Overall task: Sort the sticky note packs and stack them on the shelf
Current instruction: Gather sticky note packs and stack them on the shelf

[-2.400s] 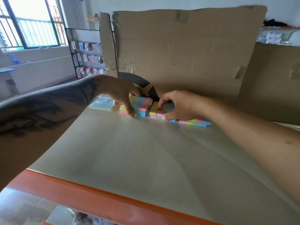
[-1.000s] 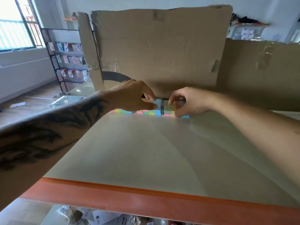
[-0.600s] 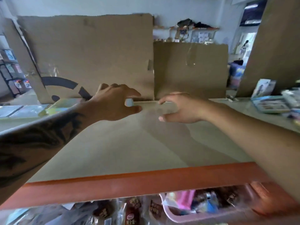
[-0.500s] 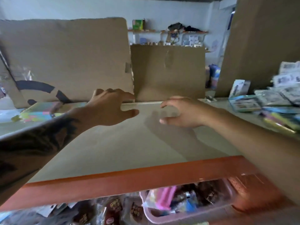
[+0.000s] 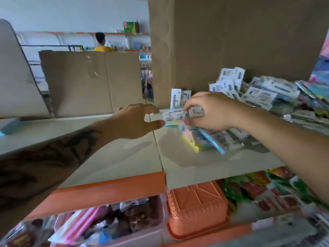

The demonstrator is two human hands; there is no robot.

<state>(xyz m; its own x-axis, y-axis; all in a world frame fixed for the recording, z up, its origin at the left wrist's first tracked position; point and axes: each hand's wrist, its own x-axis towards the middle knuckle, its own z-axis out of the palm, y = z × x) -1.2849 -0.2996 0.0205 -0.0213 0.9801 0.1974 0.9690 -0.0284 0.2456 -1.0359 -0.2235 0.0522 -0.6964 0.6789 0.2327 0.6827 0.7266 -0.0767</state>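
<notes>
A sticky note pack with a white printed label is held just above the shelf, near its back. My right hand grips the pack's right end. My left hand pinches its left end between thumb and fingers. Under my right hand lie more wrapped packs in pink, yellow and blue. A loose heap of labelled packs fills the shelf's right side. One pack stands upright against the cardboard. A blue pack lies at the far left.
Tall cardboard sheets wall off the shelf's back. The shelf has an orange front edge. Below it sit an orange basket and a pink bin of goods. A person in a yellow shirt stands far behind.
My view has swung right from the row of coloured packs to the heap. Both hands were empty and spread half a second ago; now they hold one labelled pack between them.
</notes>
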